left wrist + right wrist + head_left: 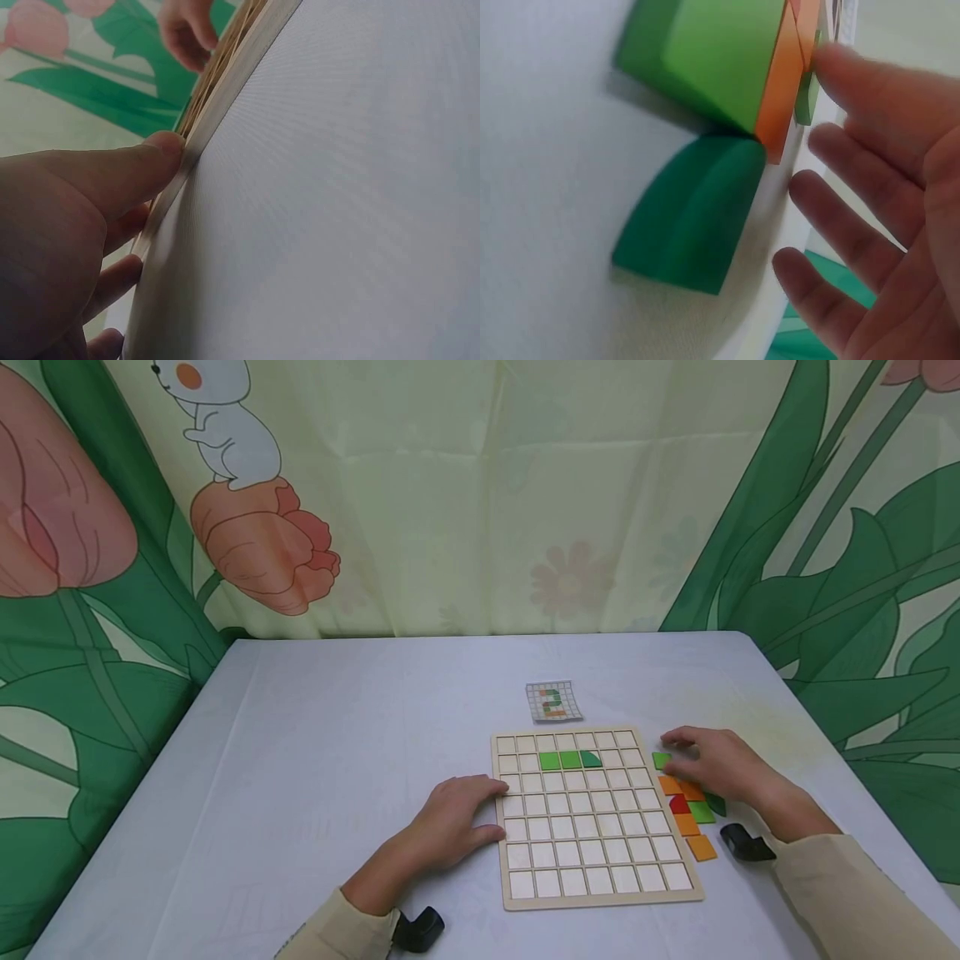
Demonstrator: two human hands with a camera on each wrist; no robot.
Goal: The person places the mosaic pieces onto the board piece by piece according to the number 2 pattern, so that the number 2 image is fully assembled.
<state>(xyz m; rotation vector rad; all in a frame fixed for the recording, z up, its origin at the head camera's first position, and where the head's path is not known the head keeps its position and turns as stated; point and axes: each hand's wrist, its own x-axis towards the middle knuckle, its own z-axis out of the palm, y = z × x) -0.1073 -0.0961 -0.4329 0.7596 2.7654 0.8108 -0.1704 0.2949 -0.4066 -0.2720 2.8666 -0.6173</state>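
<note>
Left hand (pixel 454 822), fingers relaxed, touches the left edge of the board (pixel 589 827); right hand (pixel 724 767), spread, empty, hovers by tiles (pixel 686 824).

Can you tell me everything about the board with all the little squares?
The board is flat and squarish, with a pale rim and thin dividers that look like wood, making rows of white cells. It lies on the white table. Near its top, two green squares and a dark green curved piece sit side by side; the other cells are bare. The left hand touches its left edge.
</note>
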